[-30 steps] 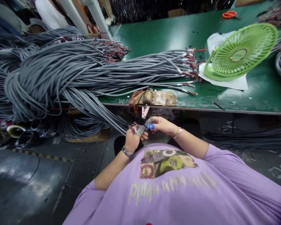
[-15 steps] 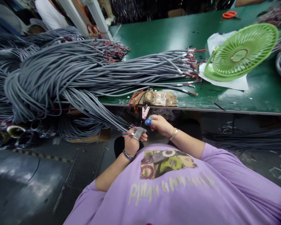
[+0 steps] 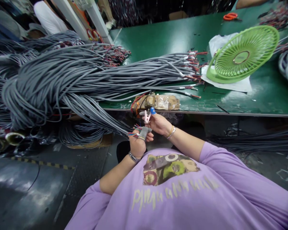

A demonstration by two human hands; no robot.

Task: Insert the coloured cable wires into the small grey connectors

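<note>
My left hand is closed around the ends of several grey cables, whose thin coloured wires stick out by the thumb. A grey wrap covers that thumb. Just above it, my right hand is at a pale pink clothespin by the table edge. Its blue-wrapped thumb points up, apart from the fingers, which reach behind the clothespin. Whether they touch any thin wire there is too small to tell.
A large bundle of grey cables lies across the green table. A taped block sits at the front edge. A green fan stands to the right on white paper, with orange-handled scissors farther back.
My right hand has moved up and left to the clothespin, its thumb lifting away from the fingers. My left hand still holds the cable ends, slightly nearer the right hand.
</note>
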